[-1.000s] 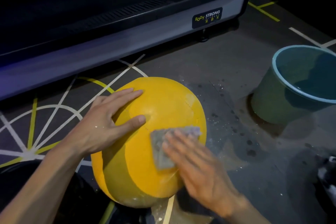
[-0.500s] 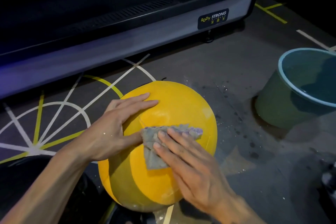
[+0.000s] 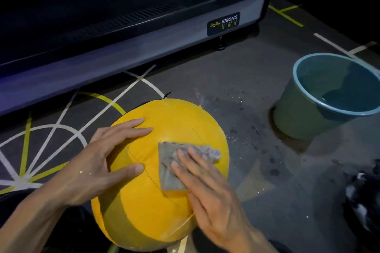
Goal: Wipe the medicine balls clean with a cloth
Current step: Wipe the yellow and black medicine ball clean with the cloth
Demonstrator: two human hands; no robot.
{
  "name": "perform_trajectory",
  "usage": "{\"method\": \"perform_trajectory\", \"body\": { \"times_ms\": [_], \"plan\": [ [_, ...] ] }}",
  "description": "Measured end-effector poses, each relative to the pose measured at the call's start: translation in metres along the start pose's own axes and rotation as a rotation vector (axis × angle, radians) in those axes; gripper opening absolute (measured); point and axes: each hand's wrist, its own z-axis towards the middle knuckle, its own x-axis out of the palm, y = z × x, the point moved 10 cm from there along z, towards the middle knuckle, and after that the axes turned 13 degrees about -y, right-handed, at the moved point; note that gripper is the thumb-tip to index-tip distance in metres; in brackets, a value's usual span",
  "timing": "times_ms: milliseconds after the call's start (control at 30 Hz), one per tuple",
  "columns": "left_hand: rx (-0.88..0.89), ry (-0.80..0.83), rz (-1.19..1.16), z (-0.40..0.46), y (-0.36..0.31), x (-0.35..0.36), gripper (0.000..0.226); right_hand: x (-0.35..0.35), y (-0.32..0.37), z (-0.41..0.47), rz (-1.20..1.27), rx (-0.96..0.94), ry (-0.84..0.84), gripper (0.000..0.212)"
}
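Pressing straight right fingers (image 3: pixel 185 162) on the grey cloth (image 3: pixel 170 162), my right hand (image 3: pixel 207 189) flattens it against the yellow medicine ball (image 3: pixel 174 121); my left hand (image 3: pixel 102 162) lies spread on its stitched, glossy left side. The ball sits on the floor (image 3: pixel 236 72) near a bucket (image 3: pixel 304 117).

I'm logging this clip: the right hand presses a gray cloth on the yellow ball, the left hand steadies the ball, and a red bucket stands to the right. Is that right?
Only the bucket colour is wrong. The head view shows a green bucket with a blue rim. The rest holds: right hand, cloth, yellow ball, left hand.
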Motion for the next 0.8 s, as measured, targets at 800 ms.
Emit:
{"method": "perform_trajectory", "body": {
  "times_ms": [800],
  "plan": [
    [0.079,0.002,-0.021,-0.032,-0.036,0.018,0.061,-0.063,-0.097,0.046,-0.016,0.656,-0.144,0.039]
  ]
}}
